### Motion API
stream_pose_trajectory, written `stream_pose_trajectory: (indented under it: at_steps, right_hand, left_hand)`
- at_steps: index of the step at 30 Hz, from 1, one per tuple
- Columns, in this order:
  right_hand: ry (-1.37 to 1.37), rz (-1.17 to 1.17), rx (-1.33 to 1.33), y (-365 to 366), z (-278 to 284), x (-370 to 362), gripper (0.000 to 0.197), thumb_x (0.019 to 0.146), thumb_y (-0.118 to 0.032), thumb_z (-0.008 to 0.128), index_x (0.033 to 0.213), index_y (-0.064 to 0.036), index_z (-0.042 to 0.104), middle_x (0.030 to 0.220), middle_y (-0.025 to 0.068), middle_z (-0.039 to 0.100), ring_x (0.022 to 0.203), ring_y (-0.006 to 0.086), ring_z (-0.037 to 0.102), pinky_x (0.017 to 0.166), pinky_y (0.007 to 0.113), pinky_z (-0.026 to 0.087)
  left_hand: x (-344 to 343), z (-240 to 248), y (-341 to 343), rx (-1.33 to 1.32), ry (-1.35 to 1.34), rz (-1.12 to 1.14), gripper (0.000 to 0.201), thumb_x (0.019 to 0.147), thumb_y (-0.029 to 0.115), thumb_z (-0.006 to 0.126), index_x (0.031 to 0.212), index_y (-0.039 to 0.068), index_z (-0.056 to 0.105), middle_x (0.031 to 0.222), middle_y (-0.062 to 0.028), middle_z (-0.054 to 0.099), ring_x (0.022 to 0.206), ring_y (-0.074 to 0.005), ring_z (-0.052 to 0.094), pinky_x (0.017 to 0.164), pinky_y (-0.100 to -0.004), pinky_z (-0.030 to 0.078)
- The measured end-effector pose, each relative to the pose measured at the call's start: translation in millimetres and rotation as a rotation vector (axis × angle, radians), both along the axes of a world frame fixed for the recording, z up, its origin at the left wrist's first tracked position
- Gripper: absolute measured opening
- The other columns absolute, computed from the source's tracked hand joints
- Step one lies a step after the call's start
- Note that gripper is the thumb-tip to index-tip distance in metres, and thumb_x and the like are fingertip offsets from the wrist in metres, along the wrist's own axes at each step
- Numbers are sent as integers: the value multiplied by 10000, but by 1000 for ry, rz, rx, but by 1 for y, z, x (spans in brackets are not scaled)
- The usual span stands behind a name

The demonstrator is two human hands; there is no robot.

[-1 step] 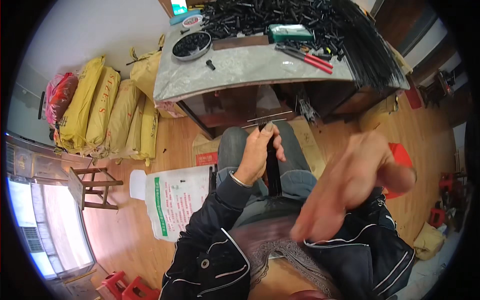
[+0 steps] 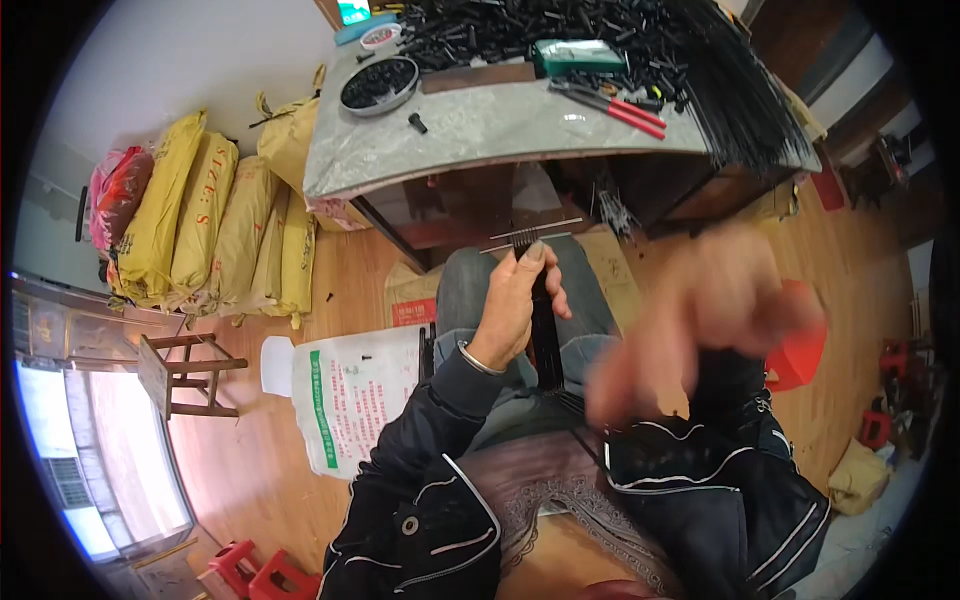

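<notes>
My left hand [image 2: 508, 308] is closed around a bundle of flat black strips [image 2: 546, 355] above my lap, its thumb pressed on the upper end. Past the thumb, the strips' ends are woven with thin metal rods [image 2: 560, 225] lying crosswise. My right hand [image 2: 705, 320] is raised to the right, close to the view and apart from the bundle. Motion smears its fingers, so whether they hold anything is unclear. A thin dark line [image 2: 592, 447] shows just below its fingertips.
Ahead stands a grey-topped table [image 2: 480, 125] with heaped black parts, a round dish [image 2: 380, 87], red-handled pliers [image 2: 625, 115], a green box [image 2: 580, 58] and long black strands [image 2: 745, 100]. Yellow sacks [image 2: 205, 210] and a wooden stool [image 2: 185, 370] are left. A red stool [image 2: 797, 340] is right.
My right hand has shifted slightly up and blurred more, and a thin dark line now shows below its fingertips. My left hand keeps its hold on the strips, almost unmoved.
</notes>
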State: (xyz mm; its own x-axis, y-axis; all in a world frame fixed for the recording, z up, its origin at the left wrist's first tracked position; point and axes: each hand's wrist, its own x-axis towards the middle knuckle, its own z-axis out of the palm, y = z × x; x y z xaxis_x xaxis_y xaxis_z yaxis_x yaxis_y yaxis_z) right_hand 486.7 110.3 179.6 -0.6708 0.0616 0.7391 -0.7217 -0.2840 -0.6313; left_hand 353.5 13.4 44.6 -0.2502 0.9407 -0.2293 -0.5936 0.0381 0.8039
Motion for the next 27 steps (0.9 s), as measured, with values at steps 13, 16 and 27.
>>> stream_pose_trajectory:
  at_steps: [13, 16, 27]
  right_hand:
    - [-916, -784, 203, 46, -116, -9, 107, 903, -106, 604, 884, -3, 582, 806, 12, 603, 774, 72, 563, 689, 232, 470]
    - [-919, -635, -141, 47, -129, -4, 123, 891, -105, 595, 834, 4, 584, 816, 55, 640, 772, 102, 595, 706, 267, 498]
    - [-985, -206, -182, 36, -169, 10, 157, 910, -82, 582, 1054, -20, 569, 999, 68, 630, 887, 129, 621, 787, 287, 521]
  left_hand:
    - [11, 6, 14, 110, -29, 46, 337, 996, 228, 480, 1267, 72, 356, 1048, -137, 534, 743, -263, 669, 668, -375, 576]
    - [17, 6, 17, 39, -78, 40, 312, 993, 203, 485, 1254, 77, 371, 1018, -102, 511, 755, -249, 661, 678, -401, 587]
    - [5, 2, 19, -22, -16, 92, 242, 953, 91, 522, 1185, 31, 557, 904, 14, 589, 784, -49, 548, 687, -194, 466]
